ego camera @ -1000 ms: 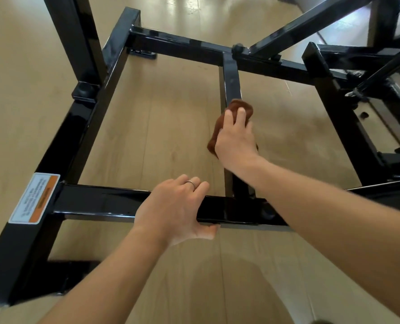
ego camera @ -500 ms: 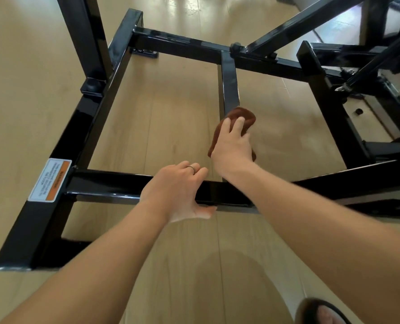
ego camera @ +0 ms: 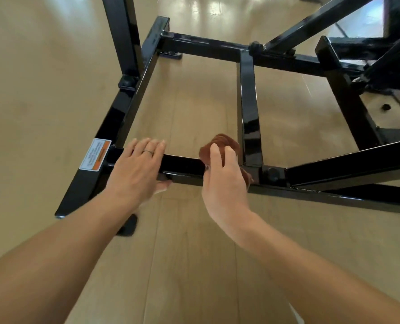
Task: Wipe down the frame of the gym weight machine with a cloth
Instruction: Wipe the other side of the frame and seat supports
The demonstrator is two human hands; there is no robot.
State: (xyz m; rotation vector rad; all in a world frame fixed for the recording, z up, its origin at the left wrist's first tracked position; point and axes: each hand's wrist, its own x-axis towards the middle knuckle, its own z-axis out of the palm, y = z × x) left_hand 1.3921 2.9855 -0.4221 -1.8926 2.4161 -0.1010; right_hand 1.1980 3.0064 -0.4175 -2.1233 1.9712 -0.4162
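**Cloth brought back from the centre rail to the near crossbar**

Whereas the cloth (ego camera: 224, 146) lay halfway along the centre rail (ego camera: 249, 108) a second ago, it now sits bunched at the junction where that rail meets the near crossbar (ego camera: 182, 164). The right hand (ego camera: 224, 181) curls its fingers over the brown wad and presses it against the bar's top and near face. The left hand (ego camera: 137, 169) has slid leftward along the same crossbar; its fingers lie flat and spread on top, the thumb hooked beneath, bracing rather than wiping. A ring (ego camera: 148, 152) shows on one finger.

The shift suggests that the centre rail's pass is finished and the near crossbar is the next surface, with most of the frame (ego camera: 128, 108) probably yet to be wiped.

Surroundings: a white-and-orange warning label (ego camera: 95, 154) sits at the left corner; an upright post (ego camera: 121, 36) rises behind it; diagonal braces and further black members crowd the right side above a pale wooden floor (ego camera: 42, 101). Obstacles to a leftward stroke are the bracing left hand itself, and to a rightward one the bolted joint (ego camera: 273, 175).
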